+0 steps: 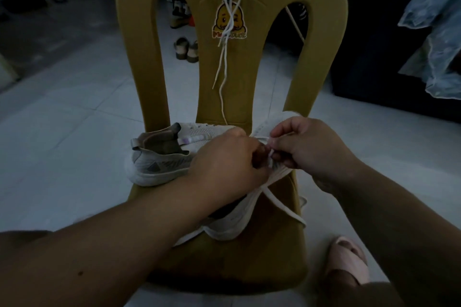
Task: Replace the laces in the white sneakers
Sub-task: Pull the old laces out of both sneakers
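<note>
Two white knit sneakers lie on the seat of a yellow plastic chair [279, 252]. The far sneaker [159, 157] lies on its side at the left, heel toward the left. The near sneaker [237, 217] points away from me, and both hands work over its eyelets. My left hand [224, 159] grips its upper, fingers curled. My right hand [306, 147] pinches a white lace [282, 204] at the eyelets; one end trails down over the seat to the right. More white laces [225, 32] hang down the chair's backrest.
The chair stands on a pale tiled floor [74, 119]. A foot in a pink slipper [346, 259] is at the lower right. Sandals [185, 48] sit on the floor behind the chair. Pale cloth [436, 27] hangs at the far right.
</note>
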Demonstrator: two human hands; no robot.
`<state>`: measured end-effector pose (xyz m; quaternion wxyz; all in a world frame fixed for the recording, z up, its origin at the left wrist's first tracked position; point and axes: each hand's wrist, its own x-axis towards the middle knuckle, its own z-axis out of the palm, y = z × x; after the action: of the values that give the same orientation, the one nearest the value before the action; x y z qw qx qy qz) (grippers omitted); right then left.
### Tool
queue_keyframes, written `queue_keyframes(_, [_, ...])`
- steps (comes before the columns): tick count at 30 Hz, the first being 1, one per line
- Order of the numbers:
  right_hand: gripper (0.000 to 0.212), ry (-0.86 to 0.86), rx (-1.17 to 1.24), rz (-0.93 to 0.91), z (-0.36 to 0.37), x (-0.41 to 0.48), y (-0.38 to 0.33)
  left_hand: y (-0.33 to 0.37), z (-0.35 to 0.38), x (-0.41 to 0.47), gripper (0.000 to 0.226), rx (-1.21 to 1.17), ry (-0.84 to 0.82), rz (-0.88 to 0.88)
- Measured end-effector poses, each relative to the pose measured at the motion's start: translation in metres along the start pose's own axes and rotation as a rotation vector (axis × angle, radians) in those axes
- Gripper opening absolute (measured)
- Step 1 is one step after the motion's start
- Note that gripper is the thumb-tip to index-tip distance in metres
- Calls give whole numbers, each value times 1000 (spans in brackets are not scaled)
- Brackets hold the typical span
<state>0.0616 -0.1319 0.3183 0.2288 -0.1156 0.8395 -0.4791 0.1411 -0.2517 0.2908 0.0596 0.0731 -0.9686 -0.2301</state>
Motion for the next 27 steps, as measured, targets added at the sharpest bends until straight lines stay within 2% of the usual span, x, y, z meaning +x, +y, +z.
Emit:
queue_keyframes(3, [9,-9,-16,16,-2,1,5,-2,-8,5,19,70,-164,-33])
queue_keyframes(5, [8,2,-18,23,-3,2,8,-3,-8,4,12,28,-202,-62])
queue_keyframes(9, [7,5,-10,27,-3,4,10,0,-3,5,26,-132,-222,-107])
queue_keyframes(11, [6,-2,-6,22,-3,5,11,4,-8,7,21,-350,-260,-197])
queue_keyframes(13, [4,-13,-3,23,-6,5,13,5,-23,9,17,-777,-266,-346])
queue_keyframes(15, [4,-30,9,47,-9,5,16,-2,-41,9,22,-1246,-272,-426])
queue_keyframes(16, [4,-41,24,61,-11,5,17,-8,-51,8,23,-1388,-252,-407])
queue_keyframes(18, [6,-61,46,70,-14,4,20,-24,-67,8,22,-1462,-163,-351])
queue_keyframes(20, [8,-75,42,59,-15,3,22,-38,-81,9,24,-1407,-36,-302])
queue_keyframes(22, [8,-86,28,41,-15,3,23,-49,-89,11,30,-1202,85,-256])
queue_keyframes(24, [8,-109,17,24,-15,2,23,-54,-88,13,29,-734,148,-222])
queue_keyframes(27, [12,-153,-31,-5,-15,2,22,-60,-70,14,27,-186,-4,-196])
